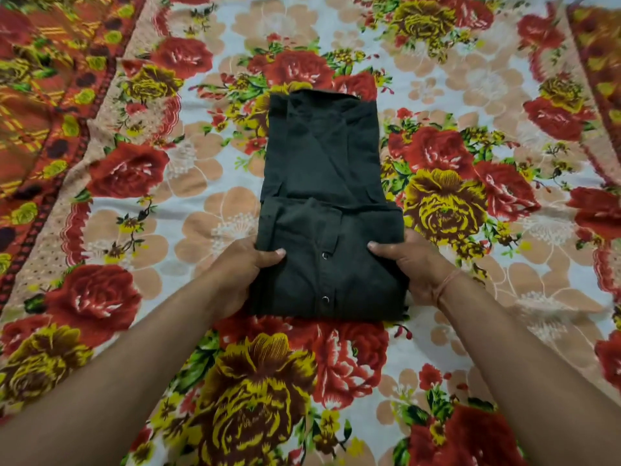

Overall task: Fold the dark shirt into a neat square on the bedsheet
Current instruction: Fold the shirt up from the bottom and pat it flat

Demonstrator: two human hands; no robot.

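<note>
The dark shirt (322, 169) lies in the middle of the floral bedsheet (208, 183), folded into a long narrow strip. Its near end is doubled over into a thicker flap with snap buttons showing down the placket. My left hand (235, 274) grips the left edge of that flap, thumb on top and fingers underneath. My right hand (413, 267) holds the right edge the same way, with a thread band on the wrist. The far end with the collar lies flat on the sheet.
The bedsheet has red and yellow roses on a pale ground and fills the view. A darker orange patterned border (37, 122) runs along the left side and another (598, 62) at the far right.
</note>
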